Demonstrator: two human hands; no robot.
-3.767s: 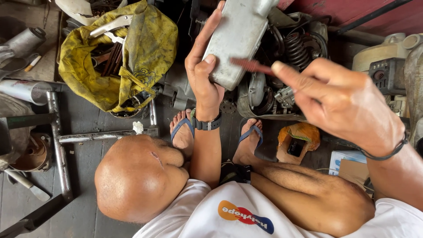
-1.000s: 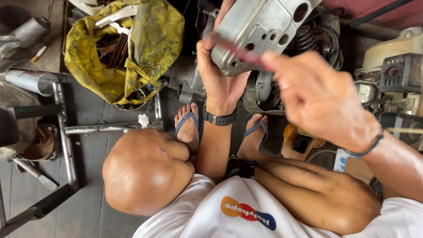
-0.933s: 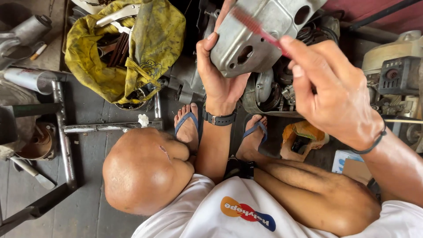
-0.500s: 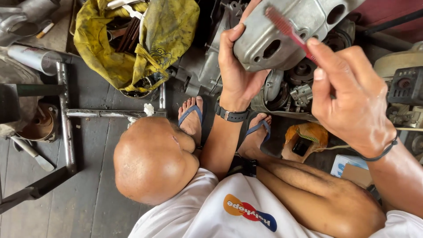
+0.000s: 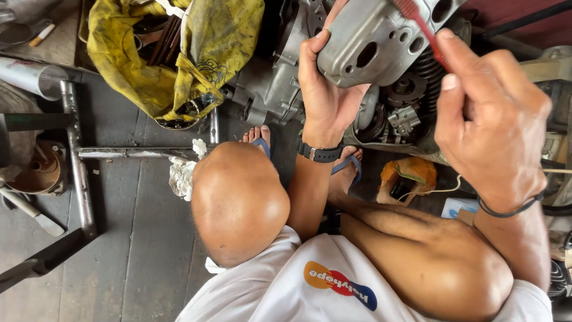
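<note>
Grey engine cover (image 5: pixel 381 42) gripped by left hand (image 5: pixel 325 98), red brush (image 5: pixel 420 27) on top.

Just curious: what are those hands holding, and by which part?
Left hand grips the grey metal casing by its lower edge; right hand pinches the red brush handle.

Dull silver-grey on the cast metal engine cover (image 5: pixel 381 42), darker at its round holes. Red on the thin brush handle (image 5: pixel 424 33) across that cover. Black for the wristwatch (image 5: pixel 320 153) below the cover, black too for the cord bracelet (image 5: pixel 506 210) lower right of it. Blue straps on the flip-flops (image 5: pixel 351 167) beneath the cover. Mustard yellow, smeared with dark grease, on the cloth bag (image 5: pixel 179 53) left of the cover. White shirt (image 5: pixel 333 280) with an orange, blue and yellow print. Orange-yellow on the small bag (image 5: pixel 411 173) below the cover.
</note>
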